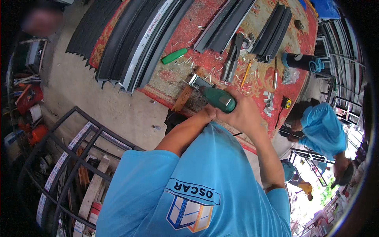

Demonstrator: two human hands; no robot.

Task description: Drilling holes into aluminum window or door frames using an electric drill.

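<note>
Lettered blue shirt [197, 170], handwritten white strip [143, 44]

Power tool [221, 99] glossy plastic; block [182, 98] rough wood; profiles [272, 33] matt.

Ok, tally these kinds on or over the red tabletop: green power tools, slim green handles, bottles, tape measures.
Green power tool: 1
Slim green handle: 1
Bottle: 1
Tape measure: 1
Total: 4

One green power tool [219, 99], one dark bottle [297, 61], one tape measure [286, 103]
</note>
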